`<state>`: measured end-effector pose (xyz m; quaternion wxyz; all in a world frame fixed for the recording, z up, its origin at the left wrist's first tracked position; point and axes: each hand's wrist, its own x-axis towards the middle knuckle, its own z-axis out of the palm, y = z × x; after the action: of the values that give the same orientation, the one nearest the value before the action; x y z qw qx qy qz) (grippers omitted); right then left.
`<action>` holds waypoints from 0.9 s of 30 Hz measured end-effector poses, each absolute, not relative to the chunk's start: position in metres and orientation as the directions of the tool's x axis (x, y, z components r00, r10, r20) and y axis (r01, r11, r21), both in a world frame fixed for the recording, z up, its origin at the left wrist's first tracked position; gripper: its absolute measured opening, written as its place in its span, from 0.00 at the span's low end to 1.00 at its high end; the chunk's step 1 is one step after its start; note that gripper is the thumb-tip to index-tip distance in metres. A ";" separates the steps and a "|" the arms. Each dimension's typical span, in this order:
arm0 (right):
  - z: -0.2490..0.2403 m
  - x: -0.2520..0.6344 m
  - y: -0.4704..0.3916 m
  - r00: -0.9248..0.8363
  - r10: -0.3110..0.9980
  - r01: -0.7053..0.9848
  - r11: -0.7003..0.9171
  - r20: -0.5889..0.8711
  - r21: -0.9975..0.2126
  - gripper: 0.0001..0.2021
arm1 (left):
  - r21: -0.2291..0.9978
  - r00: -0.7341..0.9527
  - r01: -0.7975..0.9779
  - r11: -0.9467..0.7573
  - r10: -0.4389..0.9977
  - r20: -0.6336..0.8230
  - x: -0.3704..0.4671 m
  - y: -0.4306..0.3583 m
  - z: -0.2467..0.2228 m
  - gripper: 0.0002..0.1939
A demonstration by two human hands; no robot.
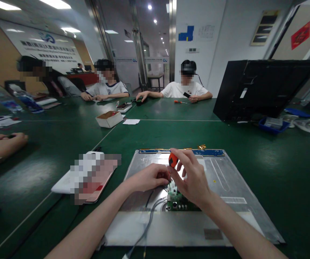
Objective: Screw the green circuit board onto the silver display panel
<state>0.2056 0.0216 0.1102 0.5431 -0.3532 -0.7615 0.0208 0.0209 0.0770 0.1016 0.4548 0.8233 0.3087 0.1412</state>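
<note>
My right hand (191, 176) grips the orange and black handle of a screwdriver (173, 160), held upright between thumb and fingers. Its tip points down at the upper left of a green circuit board (180, 204). Close beside the shaft, my left hand (158, 175) has its fingers pinched together at the board's edge; whether they hold anything is hidden. The board sits on the metal back of a display panel (241, 219). Grey cables (151, 217) run from the board's left side toward me. A blue strip board (211, 153) lines the panel's far edge.
Left of the panel lie a white device (65, 180) and a pink phone-like slab (97, 189), partly blurred. A small open box (109, 119) stands farther back. A large black monitor (265, 90) is at right. Several people sit around the green table (155, 135); another person's hands (4, 144) rest at left.
</note>
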 end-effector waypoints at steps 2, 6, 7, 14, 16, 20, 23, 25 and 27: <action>0.110 0.206 0.022 -0.174 0.572 0.511 0.748 0.802 -0.422 0.23 | 0.833 0.766 0.389 -0.394 0.640 -0.055 0.021 0.077 0.101 0.03; 0.109 0.206 0.022 -0.178 0.583 0.536 0.733 0.793 -0.418 0.27 | 0.838 0.768 0.391 -0.381 0.637 -0.069 0.020 0.078 0.098 0.04; 0.109 0.206 0.022 -0.171 0.585 0.543 0.727 0.793 -0.420 0.27 | 0.841 0.769 0.388 -0.376 0.635 -0.071 0.020 0.078 0.098 0.04; 0.107 0.205 0.024 -0.095 0.559 0.555 0.716 0.823 -0.423 0.22 | 0.836 0.770 0.387 -0.390 0.635 -0.060 0.020 0.078 0.101 0.05; 0.108 0.205 0.024 -0.098 0.557 0.551 0.721 0.825 -0.421 0.21 | 0.832 0.762 0.398 -0.386 0.644 -0.066 0.020 0.077 0.102 0.04; 0.108 0.206 0.025 -0.164 0.584 0.553 0.722 0.795 -0.416 0.24 | 0.821 0.754 0.422 -0.384 0.652 -0.082 0.020 0.076 0.102 0.04; 0.107 0.206 0.025 -0.173 0.575 0.553 0.729 0.800 -0.404 0.28 | 0.836 0.753 0.416 -0.359 0.652 -0.094 0.021 0.076 0.103 0.03; 0.107 0.205 0.024 -0.158 0.580 0.542 0.727 0.799 -0.421 0.28 | 0.844 0.751 0.409 -0.348 0.653 -0.094 0.021 0.075 0.104 0.03; 0.107 0.205 0.024 -0.148 0.586 0.530 0.727 0.797 -0.437 0.27 | 0.845 0.752 0.408 -0.346 0.652 -0.096 0.021 0.075 0.105 0.03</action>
<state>0.2050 0.0238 0.1066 0.5390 -0.3685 -0.7570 0.0263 0.0209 0.0752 0.1045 0.4689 0.8099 0.3274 0.1302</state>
